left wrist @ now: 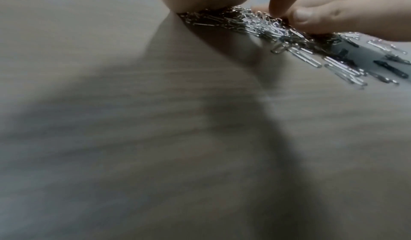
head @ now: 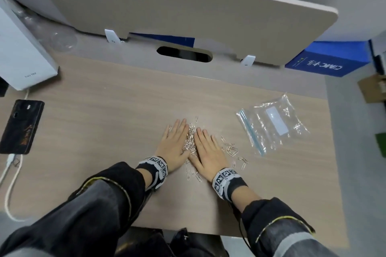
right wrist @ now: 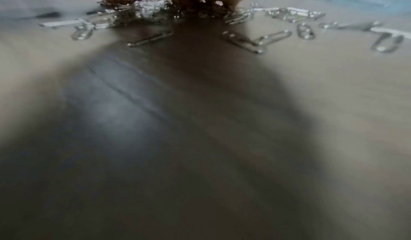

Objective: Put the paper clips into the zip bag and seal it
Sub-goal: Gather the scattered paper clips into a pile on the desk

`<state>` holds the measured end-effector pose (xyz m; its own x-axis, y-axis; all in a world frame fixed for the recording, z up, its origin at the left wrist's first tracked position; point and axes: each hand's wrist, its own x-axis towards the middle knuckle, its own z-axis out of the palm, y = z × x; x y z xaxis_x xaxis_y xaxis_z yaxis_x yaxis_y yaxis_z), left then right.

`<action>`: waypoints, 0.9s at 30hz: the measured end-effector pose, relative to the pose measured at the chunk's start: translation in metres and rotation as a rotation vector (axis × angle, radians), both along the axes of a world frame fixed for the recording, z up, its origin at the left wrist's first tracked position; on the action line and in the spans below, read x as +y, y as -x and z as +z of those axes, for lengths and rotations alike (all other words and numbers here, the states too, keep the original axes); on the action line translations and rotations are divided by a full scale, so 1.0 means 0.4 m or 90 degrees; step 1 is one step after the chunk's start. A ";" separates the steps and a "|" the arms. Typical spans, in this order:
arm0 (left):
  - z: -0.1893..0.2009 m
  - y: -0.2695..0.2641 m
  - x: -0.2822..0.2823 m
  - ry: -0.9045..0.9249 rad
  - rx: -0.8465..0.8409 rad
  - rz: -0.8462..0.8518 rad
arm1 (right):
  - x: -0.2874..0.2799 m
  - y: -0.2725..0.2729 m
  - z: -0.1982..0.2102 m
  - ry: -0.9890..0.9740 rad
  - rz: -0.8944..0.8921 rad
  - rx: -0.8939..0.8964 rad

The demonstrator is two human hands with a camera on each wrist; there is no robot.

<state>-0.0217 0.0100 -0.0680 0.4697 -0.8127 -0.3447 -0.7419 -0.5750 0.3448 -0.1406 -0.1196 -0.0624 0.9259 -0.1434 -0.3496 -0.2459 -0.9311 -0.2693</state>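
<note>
A heap of silver paper clips (head: 190,140) lies on the wooden desk (head: 104,123) between my two hands. My left hand (head: 176,133) lies flat with straight fingers against the heap's left side. My right hand (head: 205,142) lies flat against its right side. In the left wrist view the paper clips (left wrist: 266,26) are squeezed between both hands, and the right hand's thumb (left wrist: 311,17) rests on them. Loose paper clips (right wrist: 255,40) lie scattered near the right wrist. A clear zip bag (head: 271,124) with a blue seal strip lies flat to the right, apart from both hands.
A black phone (head: 20,126) on a white cable lies at the desk's left edge, beside a white box (head: 23,56). A beige divider panel (head: 188,10) stands at the back. A blue box (head: 325,60) sits at the back right.
</note>
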 end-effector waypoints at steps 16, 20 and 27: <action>0.045 0.017 0.016 0.014 0.091 0.080 | -0.046 0.111 0.053 -0.052 -0.265 -0.072; 0.087 -0.033 0.043 0.036 0.031 0.274 | -0.125 0.171 0.077 -0.023 -0.579 -0.125; 0.055 0.006 0.000 0.045 0.219 0.416 | -0.080 0.126 0.035 -0.316 -0.788 -0.147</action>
